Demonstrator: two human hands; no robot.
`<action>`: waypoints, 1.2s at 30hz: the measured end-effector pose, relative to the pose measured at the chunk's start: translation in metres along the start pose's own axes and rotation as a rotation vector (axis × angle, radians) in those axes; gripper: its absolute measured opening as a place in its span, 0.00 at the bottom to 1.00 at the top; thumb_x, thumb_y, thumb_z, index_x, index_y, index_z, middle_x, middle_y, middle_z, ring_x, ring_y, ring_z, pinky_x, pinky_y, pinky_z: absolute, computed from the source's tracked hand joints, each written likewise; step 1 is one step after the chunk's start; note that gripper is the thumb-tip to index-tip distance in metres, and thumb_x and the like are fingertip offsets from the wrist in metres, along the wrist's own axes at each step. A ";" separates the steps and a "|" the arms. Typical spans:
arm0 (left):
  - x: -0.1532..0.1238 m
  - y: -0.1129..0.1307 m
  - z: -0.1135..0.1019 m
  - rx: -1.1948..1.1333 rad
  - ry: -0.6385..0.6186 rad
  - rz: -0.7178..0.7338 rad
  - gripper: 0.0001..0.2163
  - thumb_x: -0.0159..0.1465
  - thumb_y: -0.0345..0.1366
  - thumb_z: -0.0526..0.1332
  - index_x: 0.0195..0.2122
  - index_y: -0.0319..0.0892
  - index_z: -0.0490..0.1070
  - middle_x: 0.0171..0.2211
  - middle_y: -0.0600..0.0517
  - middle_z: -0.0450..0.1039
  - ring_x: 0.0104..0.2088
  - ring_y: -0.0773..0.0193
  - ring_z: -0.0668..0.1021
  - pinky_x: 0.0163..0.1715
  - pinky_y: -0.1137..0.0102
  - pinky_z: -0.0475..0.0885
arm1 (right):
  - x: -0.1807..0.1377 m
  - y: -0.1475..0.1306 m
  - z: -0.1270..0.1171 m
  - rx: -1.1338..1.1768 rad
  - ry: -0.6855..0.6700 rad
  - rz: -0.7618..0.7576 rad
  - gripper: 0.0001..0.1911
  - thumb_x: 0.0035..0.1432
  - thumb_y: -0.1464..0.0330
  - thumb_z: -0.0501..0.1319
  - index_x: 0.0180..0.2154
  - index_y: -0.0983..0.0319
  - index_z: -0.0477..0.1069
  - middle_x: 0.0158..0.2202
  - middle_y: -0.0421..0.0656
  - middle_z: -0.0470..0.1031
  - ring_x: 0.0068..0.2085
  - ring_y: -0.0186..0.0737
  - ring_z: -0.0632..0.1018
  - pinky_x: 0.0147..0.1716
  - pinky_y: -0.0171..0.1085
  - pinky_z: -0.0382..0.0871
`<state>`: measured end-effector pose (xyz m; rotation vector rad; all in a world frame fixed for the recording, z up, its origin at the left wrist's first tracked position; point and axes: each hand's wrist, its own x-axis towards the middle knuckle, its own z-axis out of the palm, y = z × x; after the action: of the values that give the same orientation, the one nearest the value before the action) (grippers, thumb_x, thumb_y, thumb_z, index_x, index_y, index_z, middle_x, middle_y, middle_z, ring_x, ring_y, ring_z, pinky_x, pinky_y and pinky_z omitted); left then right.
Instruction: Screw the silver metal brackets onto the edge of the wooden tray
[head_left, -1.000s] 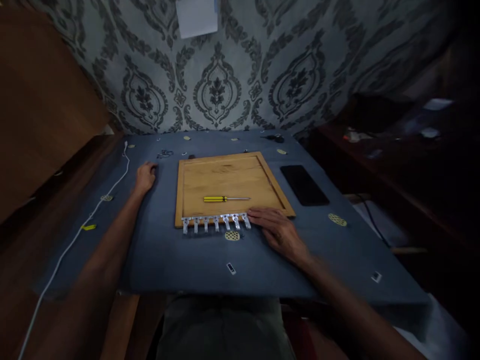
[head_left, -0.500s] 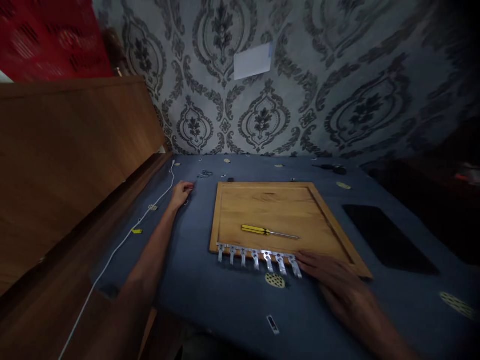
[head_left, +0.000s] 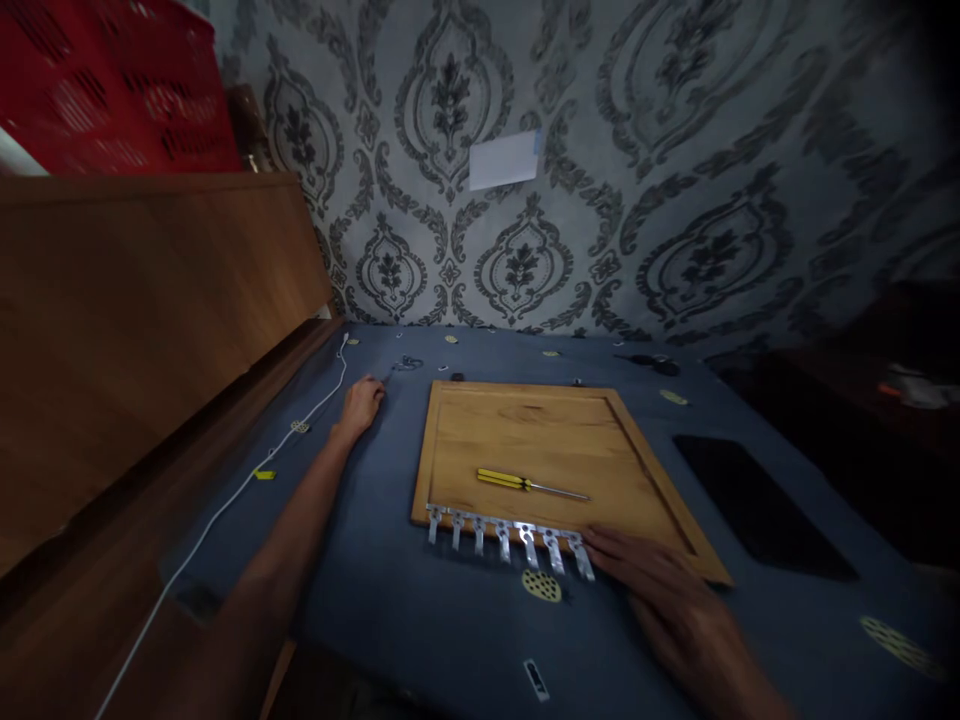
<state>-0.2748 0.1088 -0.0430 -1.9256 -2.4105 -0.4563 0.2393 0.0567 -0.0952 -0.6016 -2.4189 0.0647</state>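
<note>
My left hand (head_left: 364, 403) is on the blue cloth left of the wooden board (head_left: 540, 435). Its fingers are curled together, and whatever they may hold is hidden. Over the board's front right edge my right hand (head_left: 660, 580) lies flat with fingers stretched out, their tips at the right end of a metal hook rail (head_left: 504, 540). Several hooks of that rail hang along the front edge of the board. A screwdriver (head_left: 529, 484) with a yellow and black handle lies on the board, its shaft pointing right.
A white cable (head_left: 247, 482) runs along the cloth's left side, near a small yellow piece (head_left: 265, 475). Thin tangled wire (head_left: 408, 363) lies beyond my left hand. To the right is a dark flat panel (head_left: 761, 505). Wooden furniture (head_left: 165, 280) bounds the left; patterned wall behind.
The view has tilted up a little, so everything sits lower in the picture. My left hand has turned slightly, hiding its fingertips more. My right hand stays at the rail's end.
</note>
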 end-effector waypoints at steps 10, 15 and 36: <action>-0.012 0.024 -0.011 0.184 -0.085 0.022 0.18 0.71 0.43 0.63 0.58 0.40 0.71 0.57 0.43 0.73 0.53 0.55 0.79 0.53 0.54 0.79 | 0.002 -0.004 -0.003 0.033 0.008 0.039 0.24 0.66 0.73 0.55 0.58 0.51 0.78 0.54 0.45 0.83 0.55 0.50 0.83 0.51 0.52 0.83; -0.015 0.033 -0.018 0.141 -0.069 -0.031 0.18 0.71 0.43 0.63 0.58 0.40 0.71 0.56 0.44 0.73 0.53 0.55 0.79 0.52 0.54 0.79 | 0.004 -0.006 -0.003 0.025 0.054 0.064 0.24 0.67 0.74 0.53 0.56 0.52 0.79 0.53 0.46 0.84 0.54 0.51 0.84 0.50 0.54 0.83; -0.085 0.207 -0.043 -1.073 -0.442 0.379 0.08 0.56 0.37 0.71 0.32 0.38 0.80 0.27 0.52 0.79 0.27 0.68 0.78 0.30 0.74 0.74 | 0.021 -0.033 -0.016 0.102 0.064 0.066 0.21 0.66 0.79 0.56 0.55 0.59 0.76 0.53 0.48 0.83 0.58 0.46 0.81 0.53 0.51 0.77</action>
<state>-0.0638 0.0576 0.0249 -3.0533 -2.0315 -1.7030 0.2212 0.0344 -0.0644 -0.6271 -2.3188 0.1922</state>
